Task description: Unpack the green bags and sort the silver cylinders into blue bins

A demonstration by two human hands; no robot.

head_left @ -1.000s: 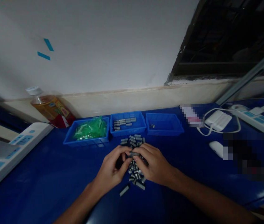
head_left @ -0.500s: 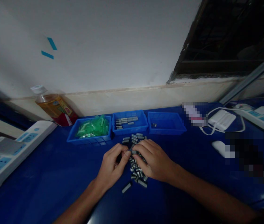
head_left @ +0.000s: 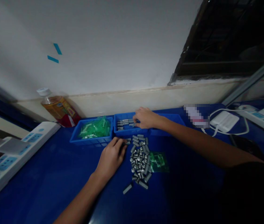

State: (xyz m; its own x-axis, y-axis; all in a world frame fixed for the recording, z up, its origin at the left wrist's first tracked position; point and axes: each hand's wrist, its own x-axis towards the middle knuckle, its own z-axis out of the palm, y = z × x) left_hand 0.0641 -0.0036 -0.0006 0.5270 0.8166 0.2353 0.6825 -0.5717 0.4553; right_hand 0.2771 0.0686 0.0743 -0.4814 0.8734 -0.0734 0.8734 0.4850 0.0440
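- Here, at far left, a white power strip (head_left: 27, 145) lies on a blue table (head_left: 52, 174), a bottle of amber drink (head_left: 59, 107) near the wall behind it.
- Beside the bottle, the left tray (head_left: 88, 142) holds green bags (head_left: 95, 127).
- A person's left hand (head_left: 109, 155) rests on the table, fingers curled, tips at a small metal piece (head_left: 128, 142) in front of the middle tray; whether they pinch or merely touch it cannot be told.
- At center, the middle tray (head_left: 127, 132) carries rows of silver pieces (head_left: 123, 123), while a loose pile of metal parts (head_left: 138, 159) spreads on the table in front.
- The right hand (head_left: 146, 118) reaches into the middle tray, fingers drawn together at the right end of the rows; the fingertips hide whether a piece is pinched. The step in hand appears to be handling pieces at this tray, though setting in or picking out is unclear. The next move seems to call for careful fingertips that leave neighboring pieces in line.
- To the right, a green packet (head_left: 159, 162) lies against the pile's edge, below the right tray (head_left: 177, 118), partly covered by the right forearm; a white adapter (head_left: 225, 121) sits farther off.
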